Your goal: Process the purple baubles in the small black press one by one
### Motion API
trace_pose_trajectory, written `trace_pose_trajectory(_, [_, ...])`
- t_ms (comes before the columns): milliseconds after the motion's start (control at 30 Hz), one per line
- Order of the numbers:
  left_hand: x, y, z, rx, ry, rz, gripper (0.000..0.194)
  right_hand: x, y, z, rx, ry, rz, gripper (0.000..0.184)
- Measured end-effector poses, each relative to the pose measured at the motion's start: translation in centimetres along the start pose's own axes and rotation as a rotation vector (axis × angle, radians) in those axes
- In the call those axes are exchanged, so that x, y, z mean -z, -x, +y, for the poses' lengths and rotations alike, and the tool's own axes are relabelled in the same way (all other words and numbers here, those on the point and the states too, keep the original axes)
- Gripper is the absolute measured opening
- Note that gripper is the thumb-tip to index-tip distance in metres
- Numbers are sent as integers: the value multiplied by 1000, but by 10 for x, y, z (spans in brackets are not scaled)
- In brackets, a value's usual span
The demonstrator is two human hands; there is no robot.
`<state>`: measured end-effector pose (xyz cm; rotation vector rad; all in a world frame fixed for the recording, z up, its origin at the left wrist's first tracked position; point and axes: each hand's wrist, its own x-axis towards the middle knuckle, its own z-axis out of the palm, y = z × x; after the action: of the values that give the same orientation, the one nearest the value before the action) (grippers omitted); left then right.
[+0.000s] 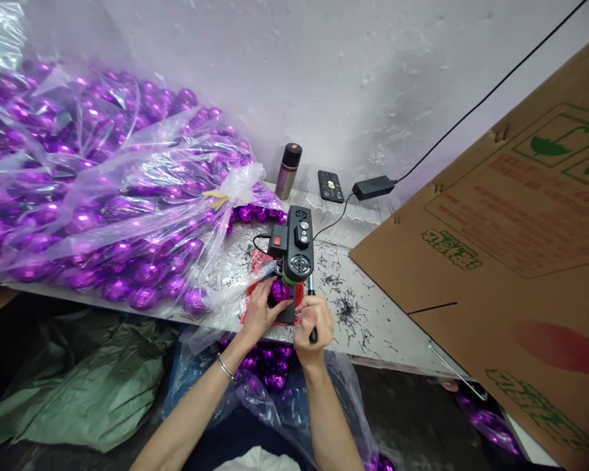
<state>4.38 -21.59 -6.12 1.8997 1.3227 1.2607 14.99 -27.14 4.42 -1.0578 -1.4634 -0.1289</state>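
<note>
A small black bench machine (pixel 295 248) with a red switch stands on the white table (pixel 383 327). Under its head sits a shiny purple ball (pixel 280 290), and my left hand (pixel 260 312) is closed around that ball, holding it in place over a red mat (pixel 255 263). My right hand (pixel 314 325) is a fist wrapped round the machine's black lever handle (pixel 312 304) just to the right of the ball. A bracelet shows on my left wrist.
Big clear plastic bags of purple balls (pixel 103 190) fill the table's left. A bag with more balls (pixel 269 373) hangs below the table edge. A large cardboard sheet (pixel 515 261) leans at right. A bottle (pixel 288 170), remote (pixel 330 186) and power adapter (pixel 373 187) lie behind. Dark shavings litter the table.
</note>
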Motion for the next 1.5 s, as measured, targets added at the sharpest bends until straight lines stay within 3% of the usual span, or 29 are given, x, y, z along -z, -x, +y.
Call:
trace_pose_trajectory(233, [0, 0, 2, 13, -16, 1, 46, -7, 19, 17, 21, -26, 31, 29])
trace_pose_trajectory(567, [-2, 1, 0, 2, -7, 8, 48, -10, 24, 27, 92, -3, 65, 33])
trace_pose_trajectory(867, [-3, -1, -4, 0, 12, -9, 50, -14, 28, 32, 74, -62, 73, 33])
trace_pose_trajectory(1333, [-3, -1, -2, -23, 15, 4, 46, -16, 28, 35, 141, -34, 70, 33])
trace_pose_trajectory(1500, [-4, -3, -2, -23, 7, 13, 51, -10, 7, 15, 85, -47, 86, 33])
